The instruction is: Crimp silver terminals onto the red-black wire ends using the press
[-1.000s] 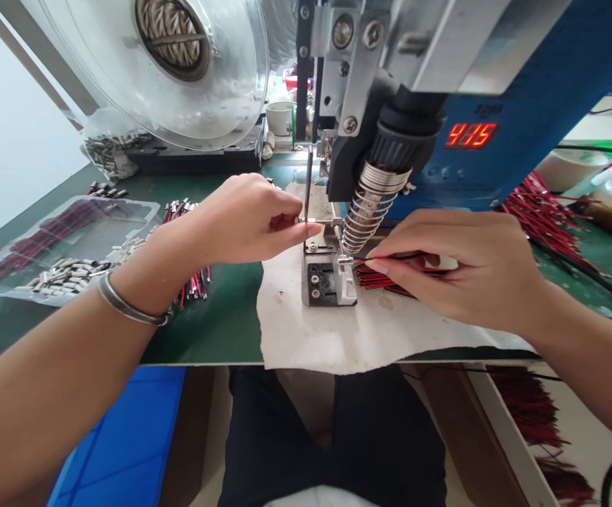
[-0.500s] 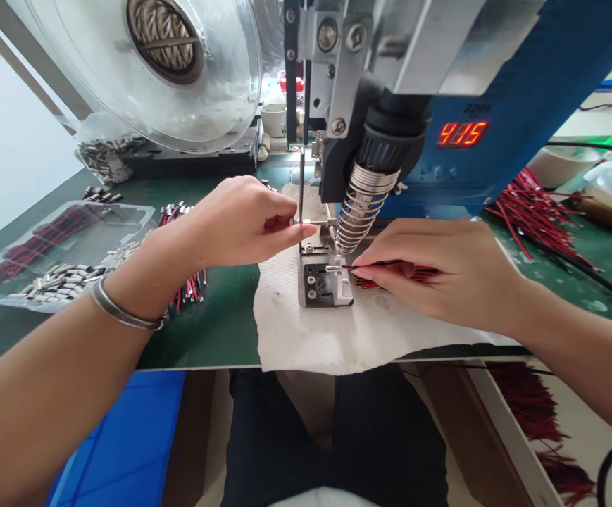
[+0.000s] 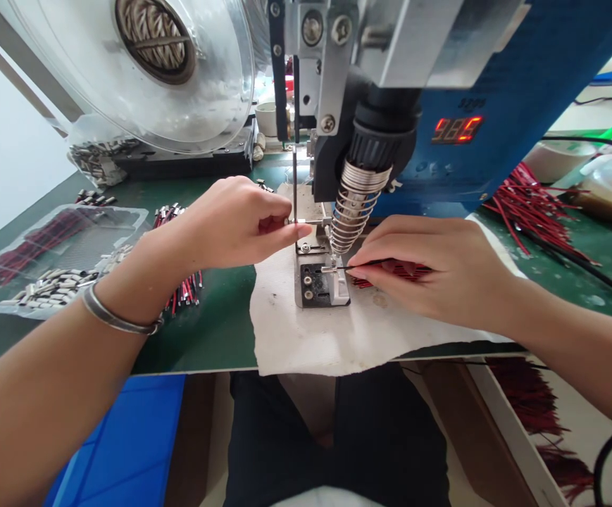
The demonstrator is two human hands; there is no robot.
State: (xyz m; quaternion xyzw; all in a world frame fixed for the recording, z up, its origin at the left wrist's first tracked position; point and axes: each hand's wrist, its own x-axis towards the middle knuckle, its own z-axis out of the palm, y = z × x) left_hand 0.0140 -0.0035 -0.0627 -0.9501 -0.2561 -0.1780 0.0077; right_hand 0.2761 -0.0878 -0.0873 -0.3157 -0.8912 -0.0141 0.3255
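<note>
My right hand (image 3: 432,271) pinches a thin dark wire (image 3: 361,265) between thumb and fingertips. The wire's left end meets a small silvery metal piece (image 3: 331,269) lying on the black fixture (image 3: 316,287). Just above that piece is the tip of a soldering iron wrapped in a wire coil (image 3: 358,204), pointing down. My left hand (image 3: 242,222) is closed beside the thin upright metal rod (image 3: 295,190), thumb and index finger close together near it. What its fingers hold, if anything, is hidden. Red and black wires (image 3: 411,272) lie partly under my right hand.
A blue machine housing with a red display (image 3: 456,130) stands behind the iron. On the left are a clear plastic tray (image 3: 139,215) with metal pieces and wires, and a large clear reel (image 3: 221,84). Red wires (image 3: 532,211) lie at right. A whitish cloth (image 3: 295,345) lies under the fixture.
The view has shifted slightly, so most things sit a little further left. The display read 415 and now shows unevenly lit digits. Both hands keep nearly the same pose.
</note>
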